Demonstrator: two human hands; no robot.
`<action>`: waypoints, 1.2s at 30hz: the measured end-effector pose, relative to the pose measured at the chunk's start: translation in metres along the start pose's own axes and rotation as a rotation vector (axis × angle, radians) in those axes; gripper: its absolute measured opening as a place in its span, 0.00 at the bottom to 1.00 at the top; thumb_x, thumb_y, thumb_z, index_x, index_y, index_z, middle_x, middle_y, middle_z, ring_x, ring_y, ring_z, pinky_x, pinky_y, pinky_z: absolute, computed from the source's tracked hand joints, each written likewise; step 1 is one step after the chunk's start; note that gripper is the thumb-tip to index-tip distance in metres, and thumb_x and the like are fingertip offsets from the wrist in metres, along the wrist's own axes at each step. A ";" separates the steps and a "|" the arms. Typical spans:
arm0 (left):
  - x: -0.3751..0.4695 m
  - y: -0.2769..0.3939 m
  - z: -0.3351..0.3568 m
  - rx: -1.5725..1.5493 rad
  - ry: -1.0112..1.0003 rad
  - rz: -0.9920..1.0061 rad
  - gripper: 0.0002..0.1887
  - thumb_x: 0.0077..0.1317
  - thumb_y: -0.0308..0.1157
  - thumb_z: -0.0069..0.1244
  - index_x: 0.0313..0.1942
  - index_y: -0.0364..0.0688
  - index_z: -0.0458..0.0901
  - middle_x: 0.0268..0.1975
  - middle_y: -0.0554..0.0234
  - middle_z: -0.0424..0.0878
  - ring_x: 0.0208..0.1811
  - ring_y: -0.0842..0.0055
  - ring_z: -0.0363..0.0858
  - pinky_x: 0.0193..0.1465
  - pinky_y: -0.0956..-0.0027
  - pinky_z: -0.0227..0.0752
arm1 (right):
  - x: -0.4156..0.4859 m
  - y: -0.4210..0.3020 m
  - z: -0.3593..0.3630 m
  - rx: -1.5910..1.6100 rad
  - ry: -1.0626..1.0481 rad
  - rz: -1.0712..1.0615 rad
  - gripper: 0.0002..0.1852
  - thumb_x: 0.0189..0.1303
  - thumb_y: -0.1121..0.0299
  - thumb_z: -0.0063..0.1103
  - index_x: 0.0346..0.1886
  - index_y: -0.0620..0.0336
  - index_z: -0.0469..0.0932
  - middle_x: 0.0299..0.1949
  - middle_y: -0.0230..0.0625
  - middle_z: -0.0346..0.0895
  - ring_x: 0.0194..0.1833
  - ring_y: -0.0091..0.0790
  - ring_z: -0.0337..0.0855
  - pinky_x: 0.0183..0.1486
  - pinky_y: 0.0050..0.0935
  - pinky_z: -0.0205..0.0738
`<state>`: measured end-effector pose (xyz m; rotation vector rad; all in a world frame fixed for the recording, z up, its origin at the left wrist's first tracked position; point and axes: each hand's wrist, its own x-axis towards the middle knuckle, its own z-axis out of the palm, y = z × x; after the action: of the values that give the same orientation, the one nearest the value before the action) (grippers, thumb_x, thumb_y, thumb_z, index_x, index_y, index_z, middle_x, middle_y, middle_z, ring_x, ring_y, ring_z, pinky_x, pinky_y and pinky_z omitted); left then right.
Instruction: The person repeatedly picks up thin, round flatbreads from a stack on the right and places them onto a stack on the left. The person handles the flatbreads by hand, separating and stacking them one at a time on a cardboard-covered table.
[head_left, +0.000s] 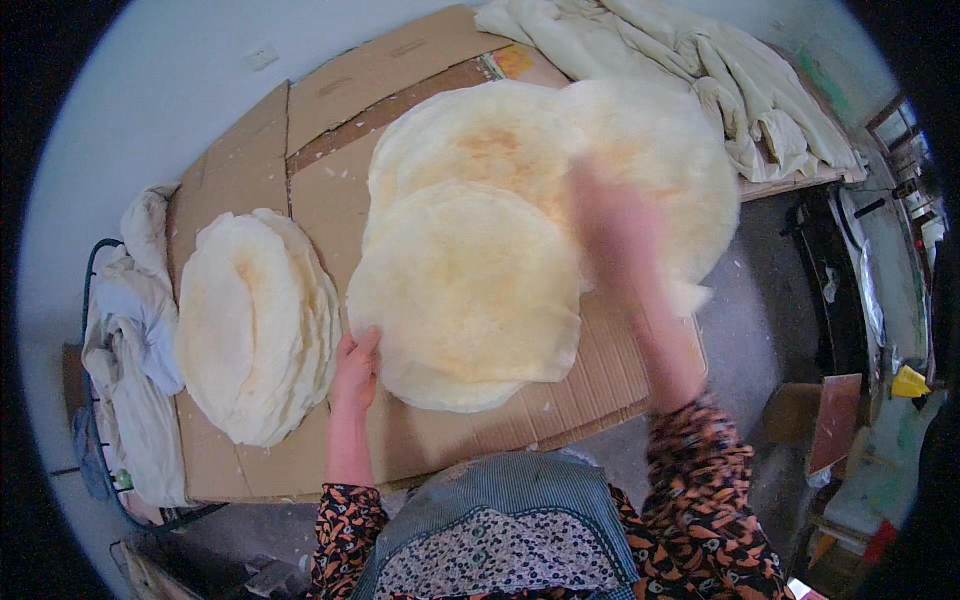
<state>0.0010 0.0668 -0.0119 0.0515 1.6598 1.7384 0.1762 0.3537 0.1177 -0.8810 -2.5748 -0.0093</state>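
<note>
A large, round, thin flatbread lies in front of me, on top of other sheets. At its left edge my left hand pinches the rim between thumb and curled fingers. My right hand is blurred by motion above the right-hand flatbread; whether it touches or holds that sheet cannot be told. Behind the front sheet, a browned flatbread pile is partly covered. To the left of my left hand stands a separate stack of flatbreads, its top sheet creased down the middle.
Cardboard sheets cover the table. A crumpled cream cloth lies at the back right, and pale cloths hang over a dark metal frame at left. A brown board stands right of the table.
</note>
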 end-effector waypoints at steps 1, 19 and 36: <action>-0.002 0.005 0.005 0.008 0.007 -0.024 0.13 0.62 0.32 0.50 0.46 0.41 0.74 0.34 0.75 0.77 0.29 0.88 0.69 0.27 0.79 0.60 | -0.021 -0.043 0.018 0.151 -0.051 -0.066 0.18 0.60 0.67 0.44 0.53 0.57 0.68 0.21 0.41 0.75 0.24 0.42 0.79 0.27 0.43 0.71; -0.007 0.335 -0.068 1.252 0.397 0.876 0.08 0.61 0.31 0.46 0.34 0.36 0.79 0.22 0.66 0.79 0.24 0.78 0.76 0.30 0.72 0.70 | -0.100 -0.009 0.078 1.022 -0.459 0.434 0.18 0.55 0.77 0.53 0.52 0.65 0.73 0.27 0.35 0.78 0.28 0.22 0.76 0.32 0.22 0.72; -0.018 0.095 -0.156 1.805 0.388 0.777 0.28 0.54 0.38 0.55 0.56 0.46 0.69 0.55 0.51 0.72 0.51 0.63 0.75 0.50 0.60 0.69 | -0.111 -0.005 0.100 1.017 -0.550 0.473 0.15 0.56 0.74 0.53 0.48 0.68 0.75 0.25 0.37 0.77 0.26 0.24 0.76 0.32 0.24 0.74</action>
<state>-0.1062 -0.0668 0.0538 1.3366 3.1649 -0.0147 0.2136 0.2986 -0.0155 -1.0851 -2.1980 1.6890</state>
